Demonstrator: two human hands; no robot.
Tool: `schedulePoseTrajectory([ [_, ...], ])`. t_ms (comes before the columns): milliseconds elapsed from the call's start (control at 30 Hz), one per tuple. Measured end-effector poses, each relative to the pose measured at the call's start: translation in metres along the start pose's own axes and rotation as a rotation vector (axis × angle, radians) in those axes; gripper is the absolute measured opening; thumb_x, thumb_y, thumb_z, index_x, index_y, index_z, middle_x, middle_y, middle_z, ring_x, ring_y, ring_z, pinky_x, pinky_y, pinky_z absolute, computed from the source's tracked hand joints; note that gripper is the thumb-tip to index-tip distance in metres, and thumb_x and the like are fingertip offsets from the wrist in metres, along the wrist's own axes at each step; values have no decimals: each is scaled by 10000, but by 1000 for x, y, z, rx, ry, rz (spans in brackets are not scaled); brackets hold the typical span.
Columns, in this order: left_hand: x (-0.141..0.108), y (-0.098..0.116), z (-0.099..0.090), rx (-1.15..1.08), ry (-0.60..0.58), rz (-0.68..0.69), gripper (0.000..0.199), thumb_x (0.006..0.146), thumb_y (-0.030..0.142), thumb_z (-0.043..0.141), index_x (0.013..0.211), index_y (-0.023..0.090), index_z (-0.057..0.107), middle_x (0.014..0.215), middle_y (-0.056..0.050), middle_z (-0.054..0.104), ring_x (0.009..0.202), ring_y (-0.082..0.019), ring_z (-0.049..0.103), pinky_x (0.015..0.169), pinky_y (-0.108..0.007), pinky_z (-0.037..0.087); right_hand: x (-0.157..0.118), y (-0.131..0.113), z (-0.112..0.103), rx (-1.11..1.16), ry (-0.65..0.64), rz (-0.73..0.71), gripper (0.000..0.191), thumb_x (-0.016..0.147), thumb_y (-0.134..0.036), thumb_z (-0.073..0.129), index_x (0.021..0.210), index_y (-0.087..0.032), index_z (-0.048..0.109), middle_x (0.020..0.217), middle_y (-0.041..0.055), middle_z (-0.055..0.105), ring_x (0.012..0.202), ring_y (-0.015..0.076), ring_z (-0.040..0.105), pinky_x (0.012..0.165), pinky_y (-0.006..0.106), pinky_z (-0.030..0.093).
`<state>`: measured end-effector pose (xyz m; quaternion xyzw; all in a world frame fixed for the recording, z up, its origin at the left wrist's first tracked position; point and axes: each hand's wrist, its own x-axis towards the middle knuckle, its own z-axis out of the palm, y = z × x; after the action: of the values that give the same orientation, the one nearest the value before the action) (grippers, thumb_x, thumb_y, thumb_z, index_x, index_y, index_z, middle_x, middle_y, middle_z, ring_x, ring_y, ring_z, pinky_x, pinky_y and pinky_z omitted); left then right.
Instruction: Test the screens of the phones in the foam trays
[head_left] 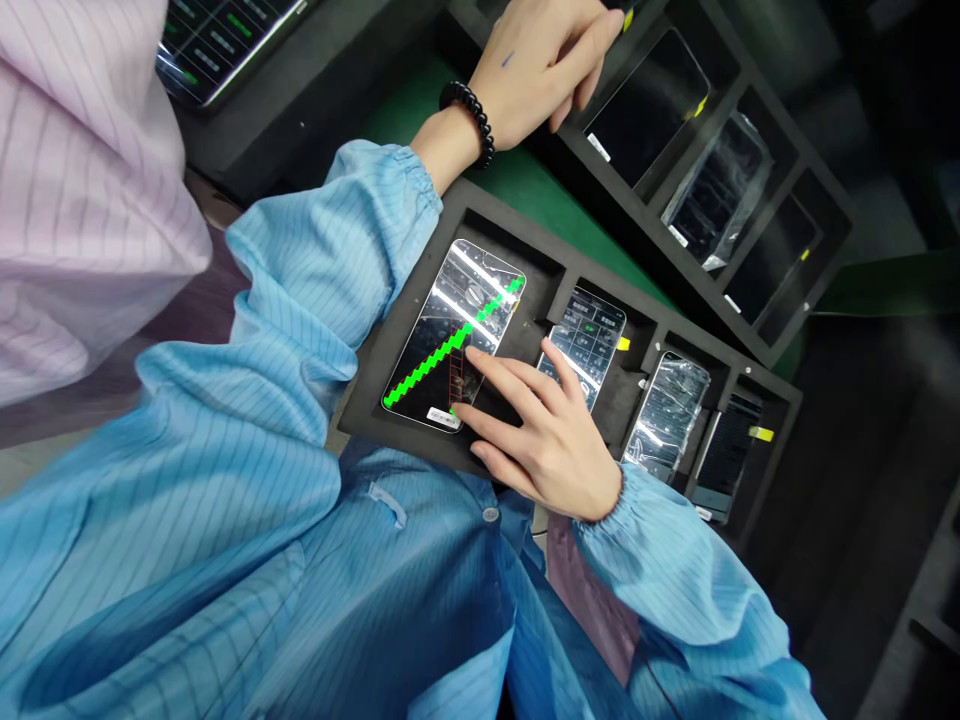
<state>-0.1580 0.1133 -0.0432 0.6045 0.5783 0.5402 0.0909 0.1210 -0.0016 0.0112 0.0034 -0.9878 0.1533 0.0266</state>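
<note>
My right hand (551, 430) is spread over a dark foam tray (367, 405), with fingertips on the lower right part of a smartphone (442, 300). A jagged green diagonal line crosses that phone's black screen, and a white label sits at its bottom edge. Under my outer fingers is a second phone (592, 325) showing a grid of buttons. My left hand (544, 70), with a black bead bracelet (480, 120) at the wrist, rests by the near corner of another tray. Its fingers are loosely bent with nothing visible in them; the frame's top edge cuts part of it off.
Farther along my tray lie a film-wrapped phone (667, 415) and a dark phone (727, 455) with a yellow tab. The second foam tray (750, 335) holds several dark phones over a green surface (540, 200). A person's pink sleeve (90, 180) is at left, beside a lit screen (225, 40).
</note>
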Motion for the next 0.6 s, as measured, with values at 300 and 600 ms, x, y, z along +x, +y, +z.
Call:
schedulePoseTrajectory([
  [300, -1, -2, 1, -12, 1, 3, 705, 1028, 627, 309, 565, 174, 586, 471, 30, 481, 502, -84, 517, 873, -295, 481, 6, 3, -2, -24, 9, -22, 294, 1006, -335, 514, 1183, -207, 711, 1553, 99, 504, 1319, 259, 532, 1254, 576, 216],
  [600, -2, -1, 1, -28, 1, -34, 700, 1006, 667, 309, 588, 174, 579, 477, 24, 486, 492, -87, 502, 823, -285, 469, -6, -9, -5, 18, -44, -79, 328, 1029, -343, 450, 1157, -206, 719, 1517, 74, 550, 1298, 228, 552, 1277, 555, 192],
])
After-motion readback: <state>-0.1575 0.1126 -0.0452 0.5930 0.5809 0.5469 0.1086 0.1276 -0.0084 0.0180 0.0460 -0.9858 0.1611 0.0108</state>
